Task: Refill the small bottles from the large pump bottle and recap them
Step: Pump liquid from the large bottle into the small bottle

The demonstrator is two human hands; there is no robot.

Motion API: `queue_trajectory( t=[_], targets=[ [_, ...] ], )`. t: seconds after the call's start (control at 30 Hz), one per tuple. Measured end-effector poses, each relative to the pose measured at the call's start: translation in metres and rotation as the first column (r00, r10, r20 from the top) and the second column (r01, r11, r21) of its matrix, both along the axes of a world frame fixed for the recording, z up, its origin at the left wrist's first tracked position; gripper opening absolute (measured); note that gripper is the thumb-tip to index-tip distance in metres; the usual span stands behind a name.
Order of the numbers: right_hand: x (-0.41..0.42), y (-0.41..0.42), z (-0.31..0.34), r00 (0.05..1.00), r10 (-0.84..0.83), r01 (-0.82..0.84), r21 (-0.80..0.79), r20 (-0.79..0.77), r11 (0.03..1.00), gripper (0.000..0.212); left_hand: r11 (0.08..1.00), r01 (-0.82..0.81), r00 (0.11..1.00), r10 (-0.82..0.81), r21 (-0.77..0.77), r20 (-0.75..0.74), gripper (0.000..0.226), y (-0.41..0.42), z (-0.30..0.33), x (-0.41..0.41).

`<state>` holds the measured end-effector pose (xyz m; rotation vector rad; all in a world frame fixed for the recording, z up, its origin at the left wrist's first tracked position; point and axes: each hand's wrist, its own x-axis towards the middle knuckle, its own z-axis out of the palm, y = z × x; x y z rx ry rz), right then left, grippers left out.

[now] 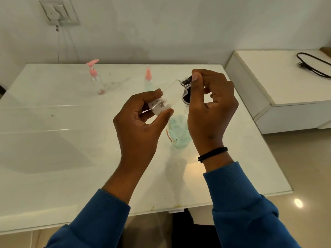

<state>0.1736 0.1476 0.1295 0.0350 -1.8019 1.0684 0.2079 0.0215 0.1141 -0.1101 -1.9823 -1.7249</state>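
Observation:
My left hand (141, 120) grips the base of a small clear bottle (167, 96), tilted with its neck up and to the right. My right hand (211, 106) pinches the dark cap (187, 81) at that neck. Below both hands stands the large pump bottle (179, 133) with pale blue liquid, its black pump top (186, 99) partly hidden behind my right hand. At the back of the white table (71, 140) stand a small clear bottle with a pink pump (95, 77) and a small bottle with a pink spray top (148, 79).
A white cabinet (279, 83) stands to the right of the table with a black cable (311, 66) on it. A wall socket (58, 12) with a hanging cord sits at the upper left. The table's right edge runs close to my right sleeve.

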Motion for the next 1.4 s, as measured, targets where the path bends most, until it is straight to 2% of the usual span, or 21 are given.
queue_trajectory(
  t=[0.53,0.73,0.9,1.07,1.4],
  targets=[
    [0.001,0.002,0.004,1.0,-0.002,0.002,-0.016,0.002,1.0,0.019,1.0,0.012,1.0,-0.012,0.003,-0.004,0.04,0.002,0.0,0.0],
    [0.0,0.0,-0.006,0.999,0.024,-0.023,-0.059,0.023,0.998,0.013,1.0,0.003,1.0,-0.004,-0.03,-0.012,0.039,0.001,0.0,0.001],
    [-0.001,0.001,0.006,1.0,-0.003,0.003,-0.023,0.01,1.0,0.016,1.0,0.009,1.0,-0.009,0.01,-0.002,0.041,0.001,-0.001,-0.001],
    [-0.001,-0.002,-0.007,1.0,0.01,-0.011,-0.043,-0.009,0.999,0.014,0.999,0.0,1.0,-0.001,-0.044,-0.012,0.04,0.002,-0.002,0.0],
    [0.0,0.0,0.002,1.0,0.008,-0.008,0.002,-0.003,1.0,0.017,1.0,0.01,1.0,-0.01,-0.012,-0.006,0.041,0.002,-0.001,-0.001]
  ],
)
